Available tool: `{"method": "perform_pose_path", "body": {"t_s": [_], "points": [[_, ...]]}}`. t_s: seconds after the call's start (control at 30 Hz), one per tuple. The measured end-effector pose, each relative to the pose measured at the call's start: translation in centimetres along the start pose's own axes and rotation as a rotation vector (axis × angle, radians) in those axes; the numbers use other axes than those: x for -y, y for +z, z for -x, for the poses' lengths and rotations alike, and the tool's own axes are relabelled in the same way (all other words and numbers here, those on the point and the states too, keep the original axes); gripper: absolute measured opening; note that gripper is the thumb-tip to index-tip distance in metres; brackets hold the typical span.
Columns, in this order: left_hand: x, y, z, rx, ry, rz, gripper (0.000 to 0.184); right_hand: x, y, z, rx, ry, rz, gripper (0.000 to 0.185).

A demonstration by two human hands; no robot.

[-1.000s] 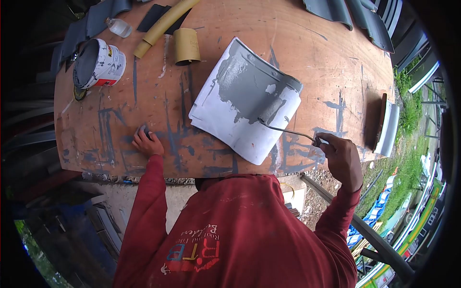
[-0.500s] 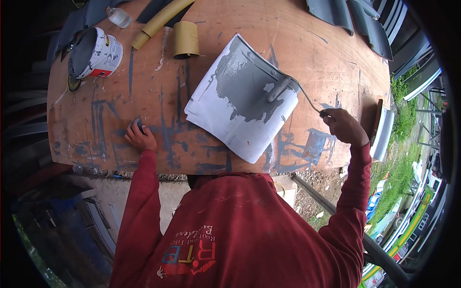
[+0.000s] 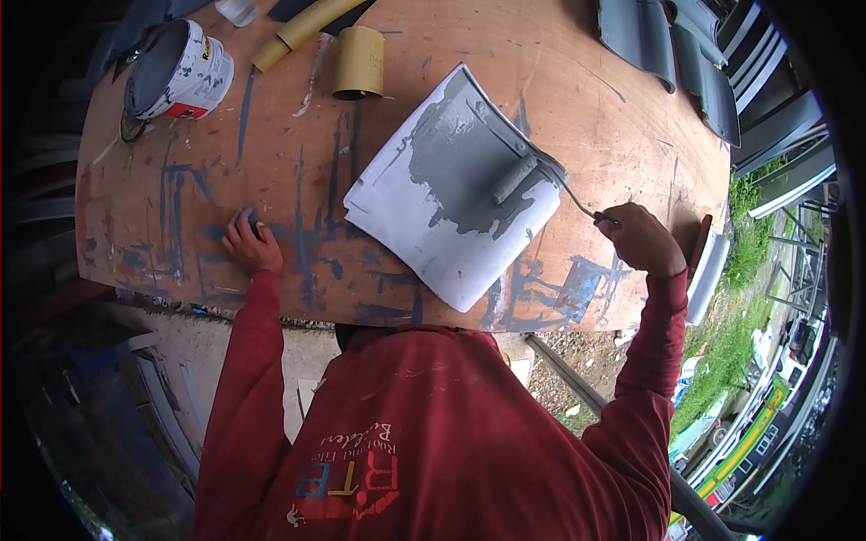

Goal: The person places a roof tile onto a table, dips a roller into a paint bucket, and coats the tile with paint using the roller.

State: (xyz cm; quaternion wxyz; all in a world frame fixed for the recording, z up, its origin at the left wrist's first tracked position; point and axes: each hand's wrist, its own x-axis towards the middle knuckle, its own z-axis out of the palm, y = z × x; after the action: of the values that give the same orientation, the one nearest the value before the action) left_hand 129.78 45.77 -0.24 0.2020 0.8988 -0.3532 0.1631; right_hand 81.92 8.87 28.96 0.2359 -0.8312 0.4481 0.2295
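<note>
A white curved roof tile lies on the wooden table, with wet-looking grey paint over its upper middle and bare white along its left and lower sides. My right hand is closed round the handle of a small paint roller, off the tile's right side. The grey-coated roller rests on the painted area near the tile's right edge. On the left of the table, my left hand has its fingers curled at a small dark grey thing, too unclear to name.
A paint bucket smeared with grey stands at the upper left. Near it are a yellowish curved piece, a long one and a clear bottle. Dark grey tiles lie at the upper right. Paint streaks mark the table.
The roller has moved slightly down and left over the painted surface, my right hand moving with it. My left hand stays at about the same spot on the table. The view has shifted a little.
</note>
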Motion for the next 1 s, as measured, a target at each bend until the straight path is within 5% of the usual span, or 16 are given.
{"method": "perform_pose_path", "body": {"t_s": [0.03,0.1,0.17,0.23,0.43,0.5,0.7,0.77,1.0], "points": [[-0.1,0.0,0.0,0.003,0.006,0.005,0.035,0.9,0.8,-0.7,-0.088,-0.024,-0.004,0.025],[-0.1,-0.1,0.0,0.021,-0.013,0.007,0.036,4.2,-0.1,-2.0,0.177,0.262,-0.237,0.025],[-0.3,-0.3,0.3,0.01,0.004,0.009,0.036,3.1,1.2,-1.3,0.122,0.211,-0.239,0.024],[0.1,-0.2,-0.4,0.005,0.023,0.009,0.036,0.1,2.4,0.1,-0.052,-0.119,-0.051,0.024],[0.0,0.2,0.5,0.026,0.004,-0.012,0.035,1.8,2.5,-0.1,-0.1,-0.064,-0.082,0.026],[0.2,0.0,0.1,0.011,0.029,-0.004,0.035,3.6,1.1,0.2,0.1,0.159,-0.13,0.027],[-0.5,-0.5,-0.1,0.033,-0.017,-0.028,0.035,1.4,0.5,1.6,0.032,0.059,-0.118,0.026],[-0.5,-0.3,0.1,0.02,-0.011,-0.013,0.035,-0.1,3.9,-1.2,-0.144,-0.111,-0.126,0.027],[-0.6,-0.7,-0.2,0.002,0.0,0.006,0.034,3.8,4.0,-9.6,-0.188,-0.239,-0.421,0.026]]}}
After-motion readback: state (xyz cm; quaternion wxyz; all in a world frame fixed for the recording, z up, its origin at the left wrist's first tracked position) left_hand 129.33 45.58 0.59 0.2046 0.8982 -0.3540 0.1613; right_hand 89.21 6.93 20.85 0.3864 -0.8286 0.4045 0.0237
